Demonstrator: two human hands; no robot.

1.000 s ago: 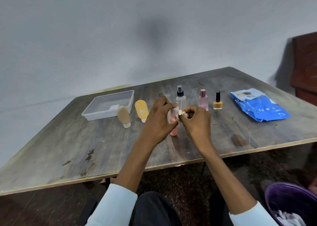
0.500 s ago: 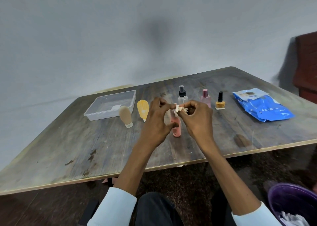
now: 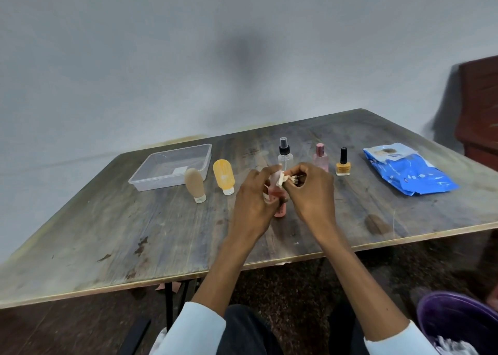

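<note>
A small pink bottle stands near the middle of the wooden table. My left hand grips its upper part, fingers curled round it. My right hand pinches a crumpled white wipe against the bottle's top. The bottle's top and most of the wipe are hidden by my fingers.
Behind my hands stand a clear spray bottle, a pink bottle and a yellow nail polish. To the left are a yellow tube, a tan tube and a clear tray. A blue wipes pack lies right. A purple bin sits by my right arm.
Both hands have stayed on the pink bottle. My right hand worked the white wipe over the bottle's top, and the bottle shifted slightly in my left grip.
</note>
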